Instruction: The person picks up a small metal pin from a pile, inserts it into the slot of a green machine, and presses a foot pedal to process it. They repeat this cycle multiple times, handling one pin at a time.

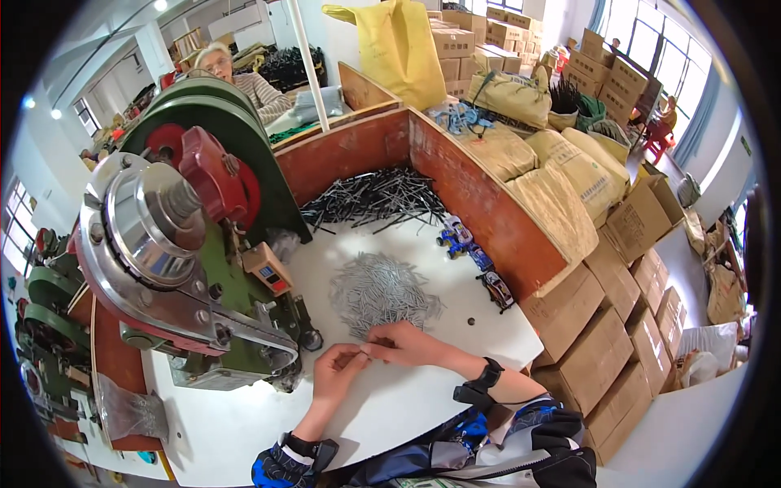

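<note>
The fingertips of the left hand (336, 374) and the right hand (403, 346) are brought together above the white tabletop (366, 403), at the near edge of a heap of slender silver metal pins (378, 289). The fingers are curled in a pinch; whether a pin is gripped between them cannot be told. A small piece could be dropped if the pinch is loosened, and pins could be scattered if the heap is brushed by the right hand. Knuckles could be knocked if the left hand is swung toward the green machine press (215, 285).

Farther back, a pile of black rods (370, 195) is penned in by red-brown wooden boards (488, 195). In a clear plastic bag (126, 411) at lower left, grey pieces appear to be held. The contents of the open cardboard box (643, 220) at right cannot be made out.
</note>
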### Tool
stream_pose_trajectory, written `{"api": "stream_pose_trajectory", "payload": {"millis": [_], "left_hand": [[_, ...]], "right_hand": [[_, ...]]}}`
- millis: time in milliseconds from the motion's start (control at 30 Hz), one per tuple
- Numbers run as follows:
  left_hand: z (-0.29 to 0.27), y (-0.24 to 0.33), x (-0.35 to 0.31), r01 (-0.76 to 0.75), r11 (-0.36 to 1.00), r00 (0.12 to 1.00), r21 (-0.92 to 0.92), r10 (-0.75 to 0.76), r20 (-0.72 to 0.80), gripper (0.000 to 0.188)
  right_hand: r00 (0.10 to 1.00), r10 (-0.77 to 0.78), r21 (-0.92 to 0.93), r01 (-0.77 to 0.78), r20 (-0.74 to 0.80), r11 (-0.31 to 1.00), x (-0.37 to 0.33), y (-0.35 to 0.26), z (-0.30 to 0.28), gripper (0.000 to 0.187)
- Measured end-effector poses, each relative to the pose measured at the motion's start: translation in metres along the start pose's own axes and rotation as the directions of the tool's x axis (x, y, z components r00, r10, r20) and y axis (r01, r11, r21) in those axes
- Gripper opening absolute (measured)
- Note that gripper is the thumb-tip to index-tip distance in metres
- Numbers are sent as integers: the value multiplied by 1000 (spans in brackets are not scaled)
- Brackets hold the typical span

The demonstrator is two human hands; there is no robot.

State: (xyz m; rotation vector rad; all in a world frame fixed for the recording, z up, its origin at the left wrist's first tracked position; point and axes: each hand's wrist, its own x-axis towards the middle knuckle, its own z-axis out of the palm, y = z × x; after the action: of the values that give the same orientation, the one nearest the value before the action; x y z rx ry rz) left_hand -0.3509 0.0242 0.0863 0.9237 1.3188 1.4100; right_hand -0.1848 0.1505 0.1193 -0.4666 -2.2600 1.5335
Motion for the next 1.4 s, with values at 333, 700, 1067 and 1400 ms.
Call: {"api": "stream_pose_trajectory", "payload": {"millis": [333,700,1067,1400], "left_hand": [[4,5,-3,28,997,998,68,-31,48,16],[6,7,-6,18,998,997,62,-23,70,15],[3,7,-1,-22,1000,999,-6,22,39,14],[-2,1,-1,-14,997,998,73,10,55,15]], "right_hand": [[1000,0,18,0,9,1000,-3,-1,1,23],[998,29,-1,-30,63,1000,-3,-3,-1,27],[998,13,11,-13,55,1000,-1,-3,0,26],[1000,-3,-73,4,21,997,1,-13,1,25]]}}
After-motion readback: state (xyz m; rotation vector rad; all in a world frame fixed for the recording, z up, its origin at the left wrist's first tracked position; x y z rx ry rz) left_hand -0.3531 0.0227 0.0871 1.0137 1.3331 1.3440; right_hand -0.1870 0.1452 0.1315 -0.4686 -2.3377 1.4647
